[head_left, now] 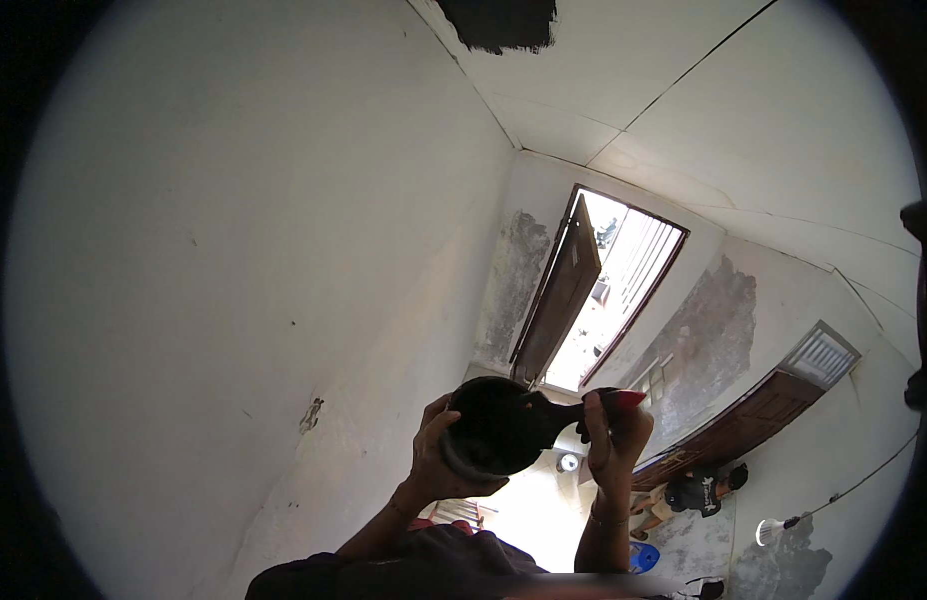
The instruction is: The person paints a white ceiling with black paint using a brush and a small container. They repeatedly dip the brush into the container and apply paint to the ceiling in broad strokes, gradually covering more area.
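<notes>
A round, black frying pan [496,432] is raised in front of me, its dark face too dim to make out in detail. My left hand [436,458] grips the pan's left rim, with the fingers at its edge and the thumb below. On the other side, my right hand [614,440] is closed around the handle, thumb up along it. A red handle tip [630,398] shows beyond that fist. The two hands hold the pan between them, tilted against the room behind.
A bare wall [234,250] fills the left. Beyond the pan, a brown door [561,290] stands ajar onto a bright outside. At the right are another brown door [749,420], a person in dark clothes [694,492], a blue thing [644,557] and a hanging bulb [770,531].
</notes>
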The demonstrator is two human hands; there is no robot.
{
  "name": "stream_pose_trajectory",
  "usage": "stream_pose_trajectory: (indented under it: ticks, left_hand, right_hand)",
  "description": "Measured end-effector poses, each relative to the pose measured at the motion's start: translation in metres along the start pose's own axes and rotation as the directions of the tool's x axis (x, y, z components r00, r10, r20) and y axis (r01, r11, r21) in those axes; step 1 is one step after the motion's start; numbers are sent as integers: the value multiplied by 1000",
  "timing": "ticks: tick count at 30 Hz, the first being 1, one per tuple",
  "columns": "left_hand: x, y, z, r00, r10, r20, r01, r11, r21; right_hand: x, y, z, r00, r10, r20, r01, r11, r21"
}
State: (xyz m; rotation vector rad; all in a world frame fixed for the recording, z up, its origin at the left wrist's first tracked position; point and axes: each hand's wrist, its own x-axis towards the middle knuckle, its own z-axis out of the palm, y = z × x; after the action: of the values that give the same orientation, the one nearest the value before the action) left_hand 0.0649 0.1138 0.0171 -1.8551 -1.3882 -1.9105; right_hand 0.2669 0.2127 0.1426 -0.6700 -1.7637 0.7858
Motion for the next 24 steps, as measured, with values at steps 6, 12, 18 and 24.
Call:
stream_pose_trajectory:
  ticks: [6, 12, 18, 24]
  left_hand:
    - [6, -1, 1, 1000, 29, 6, -29, 1000, 7]
    - [6, 1, -2, 1000, 19, 14, -20, 999, 29]
    - [5, 0, -3, 1000, -1, -7, 1, 1000, -1]
    - [3, 3, -4, 1000, -4, -17, 4, 1000, 14]
  right_hand:
    - [-3, 5, 2, 992, 123, -7, -122, 988, 98]
    - [-7, 7, 0, 981, 191, 17, -191, 960, 203]
    - [-11, 9, 1, 976, 216, -33, -201, 947, 249]
    - [-12, 8, -3, 972, 232, 29, -231, 937, 263]
